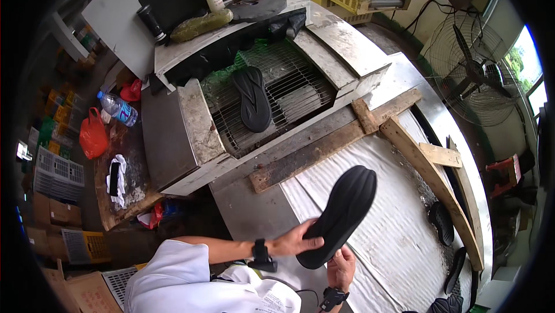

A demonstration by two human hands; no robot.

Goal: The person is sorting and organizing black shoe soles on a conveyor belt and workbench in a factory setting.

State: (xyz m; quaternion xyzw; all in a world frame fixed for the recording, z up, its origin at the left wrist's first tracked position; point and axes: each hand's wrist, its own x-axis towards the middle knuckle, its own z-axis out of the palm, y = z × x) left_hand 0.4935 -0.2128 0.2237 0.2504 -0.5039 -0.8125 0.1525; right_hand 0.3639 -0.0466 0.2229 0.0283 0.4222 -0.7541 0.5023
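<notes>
Fingers [310, 244] on sole [343, 214], axis up-right

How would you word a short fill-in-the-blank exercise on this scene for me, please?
1. The left hand and the right hand hold a shoe sole whose colour is ____.
2. The number of soles lying on the wire grid is ____.
3. The caged fan stands toward the picture's ____ edge.
4. Black devices are strapped to ____ of the person's wrists.

Missing words: black; one; right; both.
</notes>
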